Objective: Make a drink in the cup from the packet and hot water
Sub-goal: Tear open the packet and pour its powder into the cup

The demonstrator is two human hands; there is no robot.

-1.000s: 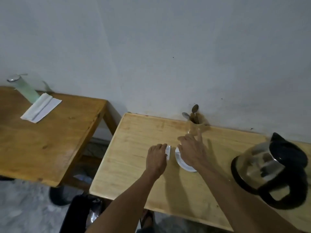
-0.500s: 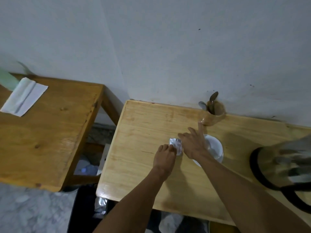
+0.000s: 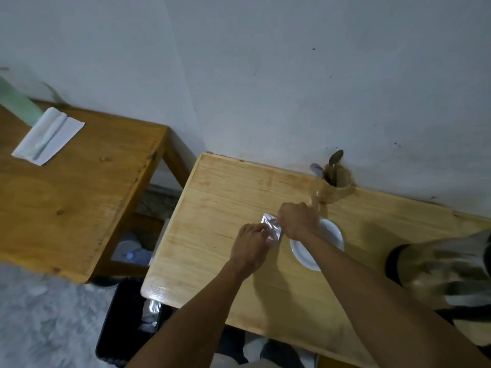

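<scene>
A small silvery packet [image 3: 273, 226] is held above the light wooden table [image 3: 225, 197], pinched between both hands. My left hand [image 3: 249, 247] grips its lower left edge. My right hand [image 3: 299, 220] grips its right side, index finger sticking out toward the wall. A white cup [image 3: 329, 241] stands on the table just right of the packet, partly hidden under my right wrist. A glass kettle with a black base and handle [image 3: 446, 274] stands at the right edge, blurred.
A wooden holder with spoons [image 3: 336, 181] stands against the wall behind the cup. A darker wooden table [image 3: 79, 195] to the left carries a folded white napkin [image 3: 47, 135] and a green glass [image 3: 18, 102]. A black bin [image 3: 127, 320] sits on the floor below.
The view has tilted down and shifted. Both hands have closed on the packet and drawn it up slightly, the right hand now curled around its right end.
</scene>
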